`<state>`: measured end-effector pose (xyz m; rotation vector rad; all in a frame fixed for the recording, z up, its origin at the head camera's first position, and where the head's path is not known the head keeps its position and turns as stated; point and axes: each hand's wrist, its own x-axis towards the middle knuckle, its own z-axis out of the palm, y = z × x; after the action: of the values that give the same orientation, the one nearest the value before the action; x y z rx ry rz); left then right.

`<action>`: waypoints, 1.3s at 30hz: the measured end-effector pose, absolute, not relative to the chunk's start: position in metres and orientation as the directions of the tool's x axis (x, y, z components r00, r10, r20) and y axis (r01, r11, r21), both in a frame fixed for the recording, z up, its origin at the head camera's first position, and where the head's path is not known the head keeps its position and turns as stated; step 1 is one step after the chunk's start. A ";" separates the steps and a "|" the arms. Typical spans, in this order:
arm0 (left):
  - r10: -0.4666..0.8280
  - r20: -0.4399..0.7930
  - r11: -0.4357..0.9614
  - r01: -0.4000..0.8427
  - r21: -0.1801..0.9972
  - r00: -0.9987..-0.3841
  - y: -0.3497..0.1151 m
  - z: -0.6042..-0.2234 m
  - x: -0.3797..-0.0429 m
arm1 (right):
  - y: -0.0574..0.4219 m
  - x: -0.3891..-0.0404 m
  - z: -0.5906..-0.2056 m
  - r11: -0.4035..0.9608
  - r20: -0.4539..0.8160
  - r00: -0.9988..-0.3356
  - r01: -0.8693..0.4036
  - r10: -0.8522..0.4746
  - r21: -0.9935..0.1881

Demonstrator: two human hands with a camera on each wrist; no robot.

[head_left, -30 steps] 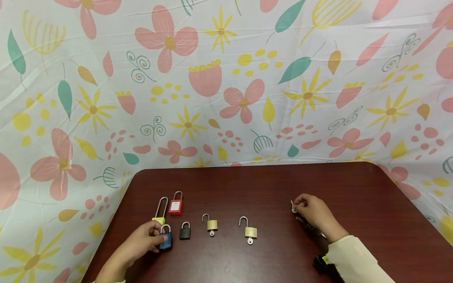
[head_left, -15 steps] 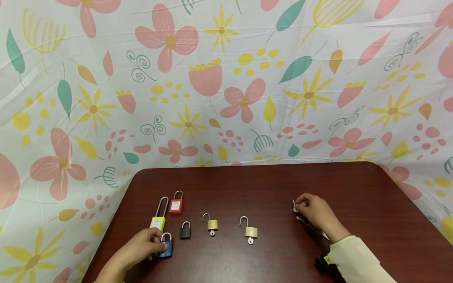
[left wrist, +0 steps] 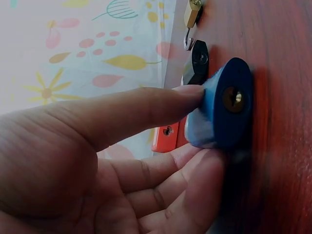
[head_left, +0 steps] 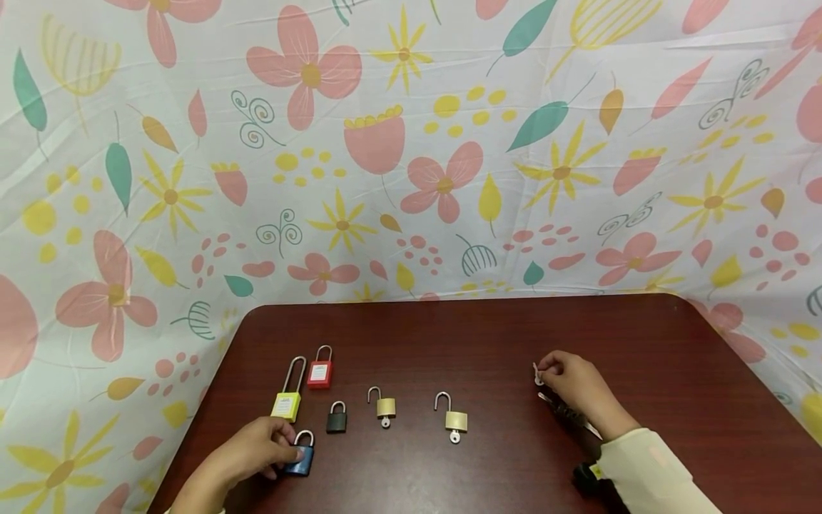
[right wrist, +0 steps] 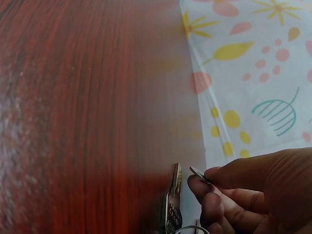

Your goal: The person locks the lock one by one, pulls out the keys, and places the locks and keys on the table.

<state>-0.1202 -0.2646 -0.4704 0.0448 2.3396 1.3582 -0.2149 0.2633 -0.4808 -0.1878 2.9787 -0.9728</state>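
Note:
My left hand (head_left: 253, 448) pinches a blue padlock (head_left: 300, 462) between thumb and fingers at the table's near left; its shackle is closed. In the left wrist view the brass keyhole (left wrist: 235, 100) in the padlock's base faces the camera. Over at the right, my right hand (head_left: 574, 389) pinches a small silver key (right wrist: 200, 174) between thumb and index finger. A metal ring (right wrist: 191, 228) and another key (right wrist: 172, 207) show just below those fingers. Beneath the right wrist lies a dark bunch (head_left: 565, 412), partly hidden by the hand.
Just beyond the left hand lie a yellow long-shackle padlock (head_left: 286, 406), a red padlock (head_left: 320, 373) and a small black padlock (head_left: 337, 421). Two brass padlocks (head_left: 386, 407) with open shackles and keys inserted lie mid-table. A black object (head_left: 586, 478) sits by the right sleeve.
My left hand has drawn the blue padlock slightly toward the near edge, uncovering the yellow padlock's body. The right hand has barely shifted, still pinching the key.

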 end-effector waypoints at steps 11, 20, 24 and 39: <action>0.182 -0.299 0.576 -0.146 0.805 -0.937 -0.255 -0.456 -0.130 | 0.264 -0.215 -0.479 0.803 0.047 -0.993 -0.119 -0.112 -0.583; 0.271 -0.172 0.632 0.040 0.774 -0.947 -0.212 -0.438 -0.158 | 0.264 -0.213 -0.481 0.801 0.009 -0.994 -0.096 -0.113 -0.591; 0.292 -0.139 0.692 0.109 0.713 -0.946 -0.192 -0.437 -0.168 | 0.264 -0.213 -0.482 0.801 0.004 -0.994 -0.093 -0.113 -0.591; 0.187 -0.121 0.881 0.112 0.460 -0.975 -0.143 -0.461 -0.192 | 0.265 -0.213 -0.482 0.807 -0.016 -0.994 -0.075 -0.104 -0.585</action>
<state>-0.1921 -0.1430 -0.4611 0.2311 2.8884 0.6925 -0.2134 0.2646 -0.4825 -0.1459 2.9412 -0.9497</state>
